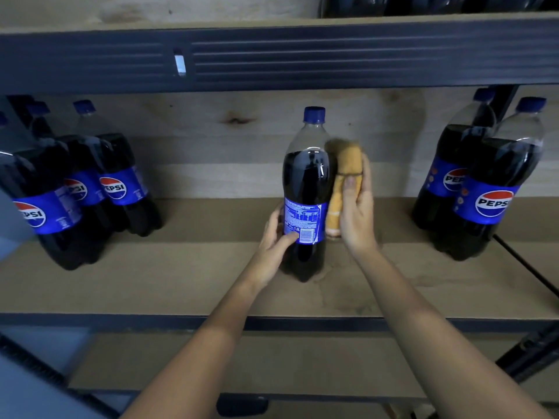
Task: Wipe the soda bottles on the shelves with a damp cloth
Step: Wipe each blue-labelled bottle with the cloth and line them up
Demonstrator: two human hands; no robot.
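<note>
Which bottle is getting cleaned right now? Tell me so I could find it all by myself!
Look at the middle wooden shelf. Bottles stand in bunches at its left and right ends, and one bottle stands alone in the middle. The left hand holds it low down, the right hand presses a yellow cloth against its side, and its label shows small print, not the logo.

Six soda bottles (307,189); one cloth (344,182); two hands (358,207).

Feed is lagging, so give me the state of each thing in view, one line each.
Middle bottle: upright, capped, label's back facing camera.
Cloth: rolled, against the middle bottle's side.
Left hand: grips the middle bottle low.
Right hand: grips the cloth.
Left bottles: capped, untouched.
Right bottles: capped, untouched.
</note>
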